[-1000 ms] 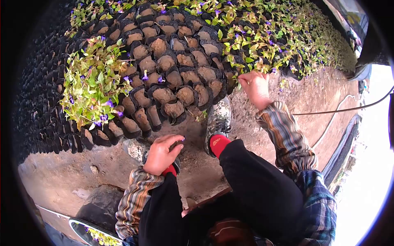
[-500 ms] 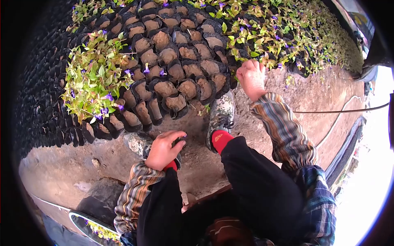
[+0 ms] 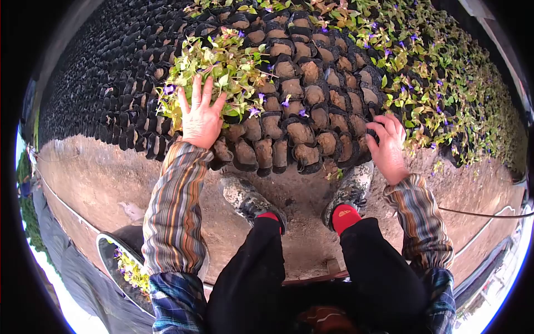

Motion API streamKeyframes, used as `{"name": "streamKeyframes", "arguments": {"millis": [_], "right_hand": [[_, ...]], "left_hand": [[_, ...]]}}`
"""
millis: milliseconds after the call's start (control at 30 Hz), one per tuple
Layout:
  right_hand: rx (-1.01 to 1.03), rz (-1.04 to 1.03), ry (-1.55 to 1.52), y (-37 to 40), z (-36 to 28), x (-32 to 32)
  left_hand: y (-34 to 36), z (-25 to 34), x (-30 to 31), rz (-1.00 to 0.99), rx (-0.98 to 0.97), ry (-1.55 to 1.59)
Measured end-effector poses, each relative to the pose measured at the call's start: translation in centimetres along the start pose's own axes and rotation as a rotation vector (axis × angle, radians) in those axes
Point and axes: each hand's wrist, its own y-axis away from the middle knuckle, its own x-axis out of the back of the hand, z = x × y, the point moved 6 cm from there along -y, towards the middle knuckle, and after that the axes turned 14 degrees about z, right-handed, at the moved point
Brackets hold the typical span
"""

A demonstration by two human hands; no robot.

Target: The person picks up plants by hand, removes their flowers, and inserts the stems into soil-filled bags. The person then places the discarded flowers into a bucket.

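My left hand (image 3: 202,121) lies with fingers spread on a heap of leafy seedlings (image 3: 236,69) with purple flowers. The heap rests on top of small black soil-filled bags (image 3: 300,132), packed in rows. At the right end of these rows, my right hand (image 3: 388,146) hovers by the outer bags, thumb and fingers apart and loosely curved. Nothing shows in its grasp. Just beyond it begins a bed of planted seedlings (image 3: 431,103) with green-yellow leaves and purple flowers.
More black bags (image 3: 83,83) stretch away to the left. A tub (image 3: 125,250) with yellow-green plants stands at lower left. My feet in camouflage shoes (image 3: 245,196) are on the dirt ground (image 3: 167,183) by the front row. A dark hose (image 3: 484,213) runs in from the right.
My view has swung left. My left hand has moved from above my foot up onto the seedling heap, its fingers spreading. My right hand has loosened from a closed shape beside the planted bed.
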Motion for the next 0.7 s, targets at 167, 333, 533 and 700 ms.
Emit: {"name": "streamKeyframes", "arguments": {"millis": [167,333,533,700], "right_hand": [[0.198,-0.191,-0.276,-6.7,-6.6,-3.0],[0.195,-0.299,-0.292,-14.4,-12.3,-9.9],[-0.050,-0.347,-0.038,-16.5,-16.0,-19.7],[-0.111,-0.332,-0.206,-16.0,-15.0,-16.8]], "left_hand": [[0.7,-11.8,-1.4,0.006,0.108,-0.416],[0.6,-17.5,0.6,-0.088,0.460,-0.498],[0.8,-9.1,1.5,0.303,0.406,0.037],[0.5,-1.0,1.5,0.290,0.243,0.429]]}}
